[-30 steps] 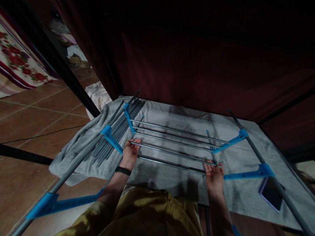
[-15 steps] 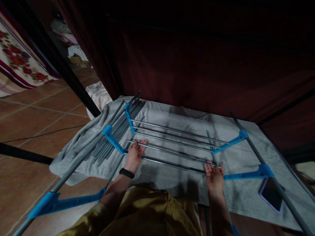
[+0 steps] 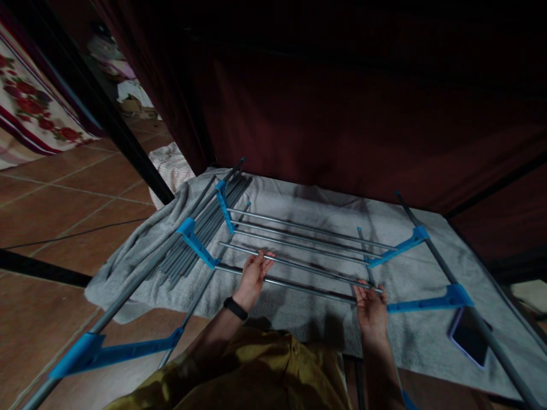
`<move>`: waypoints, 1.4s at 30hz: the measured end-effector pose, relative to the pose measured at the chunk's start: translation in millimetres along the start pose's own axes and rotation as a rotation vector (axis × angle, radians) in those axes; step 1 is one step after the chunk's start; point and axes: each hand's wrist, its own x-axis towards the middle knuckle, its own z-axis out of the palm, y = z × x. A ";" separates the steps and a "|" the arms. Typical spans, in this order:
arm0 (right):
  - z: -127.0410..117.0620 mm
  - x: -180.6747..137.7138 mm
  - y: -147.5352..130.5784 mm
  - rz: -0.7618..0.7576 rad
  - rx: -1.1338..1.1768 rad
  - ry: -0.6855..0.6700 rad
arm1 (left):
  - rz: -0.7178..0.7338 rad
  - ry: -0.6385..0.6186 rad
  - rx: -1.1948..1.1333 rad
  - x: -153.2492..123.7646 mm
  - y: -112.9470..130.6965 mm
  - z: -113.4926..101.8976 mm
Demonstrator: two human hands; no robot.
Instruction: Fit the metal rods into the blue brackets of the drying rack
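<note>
A loose grey metal rod (image 3: 311,267) runs across between my hands. My left hand (image 3: 255,273) pinches it a little in from its left end, which sticks out free. Near the other end, my right hand (image 3: 371,302) has its fingers closed around the rod. Below it, a fixed crossbar (image 3: 305,290) joins the lower blue brackets. Farther back, several rods (image 3: 299,229) span from the left blue bracket (image 3: 224,206) to the right blue bracket (image 3: 399,246). The front blue bracket (image 3: 429,302) lies just right of my right hand.
A bundle of grey rods (image 3: 200,230) lies on the grey blanket (image 3: 273,193) at left. A phone (image 3: 470,337) rests at the right under the side pole (image 3: 491,330). Dark red cloth (image 3: 320,131) hangs behind. A black post (image 3: 128,142) slants at left above the tiled floor (image 3: 51,210).
My left hand has slid right along the rod, away from its left end. My right hand and the rod stay nearly where they were.
</note>
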 end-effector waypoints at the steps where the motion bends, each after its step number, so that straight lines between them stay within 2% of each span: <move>1: -0.2 0.1 0.0 0.005 0.005 -0.003 | 0.001 -0.011 0.007 -1.0 -1.1 1.5; 12: -7.6 8.4 6.9 -0.045 0.003 -0.006 | 0.185 -0.147 0.195 -14.3 -4.6 21.3; 19: -12.7 16.1 12.9 -0.047 -0.022 0.026 | 0.296 -0.230 0.313 -29.4 0.5 50.3; 24: -16.0 16.8 14.7 -0.067 -0.146 -0.037 | 0.349 -0.283 0.349 -36.7 0.9 67.1; 33: 4.5 0.7 13.7 -0.014 -0.285 -0.129 | 0.441 -0.367 0.394 -50.3 3.6 79.6; 38: 14.4 3.5 16.0 0.068 -0.477 -0.126 | 0.463 -0.383 0.400 -51.7 4.7 81.4; 42: 21.0 3.6 21.7 0.064 -0.623 -0.166 | 0.474 -0.392 0.410 -51.7 1.6 79.8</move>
